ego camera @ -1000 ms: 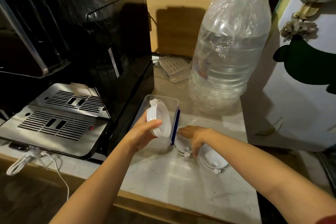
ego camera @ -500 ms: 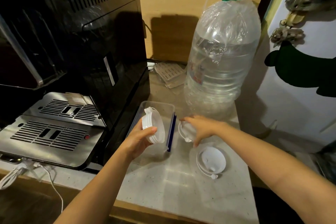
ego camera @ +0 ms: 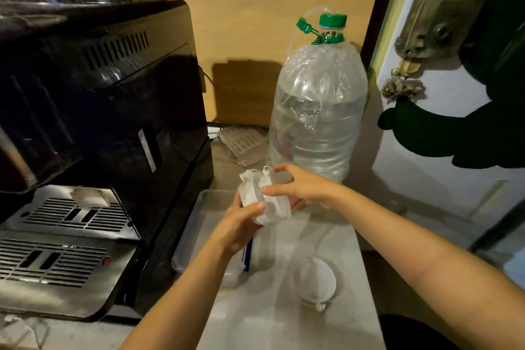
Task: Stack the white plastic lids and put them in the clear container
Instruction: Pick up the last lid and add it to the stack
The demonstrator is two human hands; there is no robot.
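Observation:
My left hand (ego camera: 241,224) grips a stack of white plastic lids (ego camera: 252,196), held on edge above the clear container (ego camera: 196,224). My right hand (ego camera: 301,187) presses another white lid (ego camera: 279,207) against the right side of that stack, thumb and fingers around its rim. The clear container is rectangular, lies on the counter beside the black machine, and its right part is hidden behind my left hand. One more white lid (ego camera: 314,281) lies flat on the counter, nearer me and to the right, touching neither hand.
A black coffee machine (ego camera: 99,111) with a metal drip tray (ego camera: 56,258) fills the left. A large clear water bottle (ego camera: 318,111) with a green cap stands behind my hands. A white door (ego camera: 454,179) with dark shapes is on the right. The counter's front edge is near.
My right hand lifted a lid off the counter and brought it left against the stack. My left hand raised the stack slightly. The view tilted upward.

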